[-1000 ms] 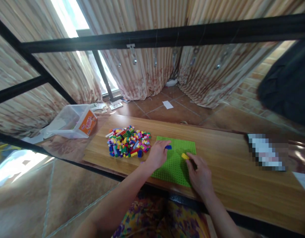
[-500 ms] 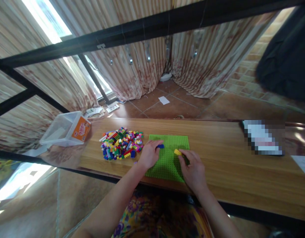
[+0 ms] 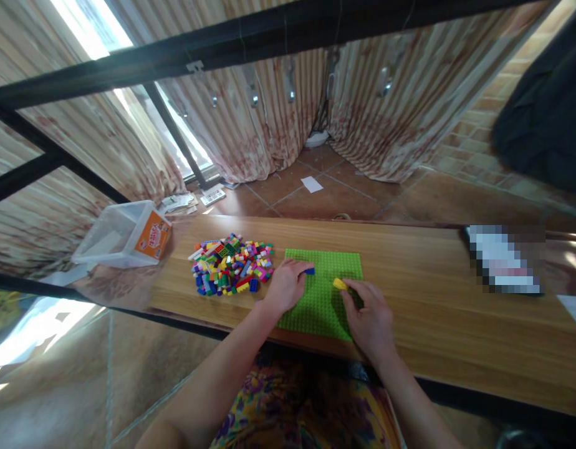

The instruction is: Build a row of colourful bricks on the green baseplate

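A green studded baseplate [image 3: 323,312] lies flat on the wooden table, under both hands. My left hand [image 3: 288,284] is closed, its fingertips on a blue building brick [image 3: 310,271] over the upper left part of the plate. Whether that brick touches the studs, I cannot tell. Between the thumb and fingers of my right hand [image 3: 369,315] is a yellow building brick [image 3: 339,284], above the plate's right half. Just left of my left hand spreads a heap of mixed coloured bricks [image 3: 232,265].
A clear plastic bin [image 3: 115,240] with an orange label stands beyond the table's left end. On the right of the wooden table [image 3: 423,299] lies a dark-edged flat object [image 3: 505,259], its surface blurred out. White paper [image 3: 573,308] shows at the far right.
The whole view has shifted slightly. My left hand's fingers now cover more of the blue brick. My right hand keeps its pinch on the yellow brick in nearly the same place over the plate.
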Tool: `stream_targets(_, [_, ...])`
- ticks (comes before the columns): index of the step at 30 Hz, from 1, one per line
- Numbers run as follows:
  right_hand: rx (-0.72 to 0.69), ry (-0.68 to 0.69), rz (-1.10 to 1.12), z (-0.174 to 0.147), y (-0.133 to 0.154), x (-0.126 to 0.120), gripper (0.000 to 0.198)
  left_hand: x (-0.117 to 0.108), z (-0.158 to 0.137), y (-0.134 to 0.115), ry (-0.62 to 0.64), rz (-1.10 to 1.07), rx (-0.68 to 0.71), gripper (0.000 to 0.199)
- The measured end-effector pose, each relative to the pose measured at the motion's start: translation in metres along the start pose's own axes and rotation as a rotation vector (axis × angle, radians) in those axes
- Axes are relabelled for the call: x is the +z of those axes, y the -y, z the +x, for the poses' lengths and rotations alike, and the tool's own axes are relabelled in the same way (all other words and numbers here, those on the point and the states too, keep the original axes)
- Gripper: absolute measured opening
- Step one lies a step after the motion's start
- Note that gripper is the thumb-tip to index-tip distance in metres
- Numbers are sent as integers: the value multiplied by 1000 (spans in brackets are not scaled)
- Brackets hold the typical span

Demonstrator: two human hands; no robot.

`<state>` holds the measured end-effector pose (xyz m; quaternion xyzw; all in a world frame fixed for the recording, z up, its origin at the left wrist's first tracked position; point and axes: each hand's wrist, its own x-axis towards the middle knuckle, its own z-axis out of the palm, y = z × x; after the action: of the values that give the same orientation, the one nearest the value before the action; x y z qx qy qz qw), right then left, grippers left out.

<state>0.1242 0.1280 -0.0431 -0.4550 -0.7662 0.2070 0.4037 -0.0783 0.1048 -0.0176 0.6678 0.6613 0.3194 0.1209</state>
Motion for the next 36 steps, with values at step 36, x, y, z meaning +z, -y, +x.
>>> stream_targets(36, [64, 22, -32, -30, 14, -12, 25, -28, -22, 13, -92, -268, -103, 47])
